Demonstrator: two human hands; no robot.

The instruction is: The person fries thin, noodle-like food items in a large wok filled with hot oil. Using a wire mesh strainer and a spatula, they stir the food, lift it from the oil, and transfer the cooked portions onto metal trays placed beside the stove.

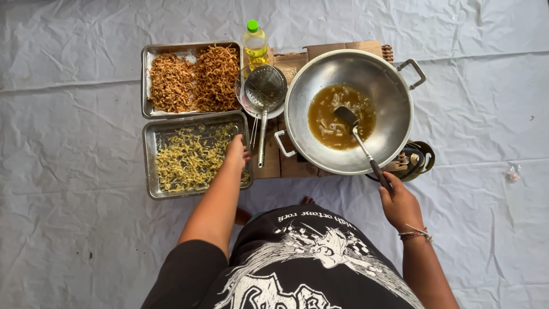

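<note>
My left hand (236,151) reaches into the near metal tray (150,163) and rests, fingers curled, on the pale raw strips (186,160) piled in it. Whether it grips any strips is hidden. My right hand (399,205) is closed on the dark handle of a spatula (361,144). The spatula's blade sits in the brown oil of the large metal wok (389,91), where some pieces are frying.
The far tray (146,80) holds browned fried strips (194,80). A wire skimmer (263,91) lies between the trays and the wok. A yellow oil bottle (255,44) with a green cap stands behind it. Cardboard (291,60) lies under the wok, and white sheeting (74,229) covers the floor.
</note>
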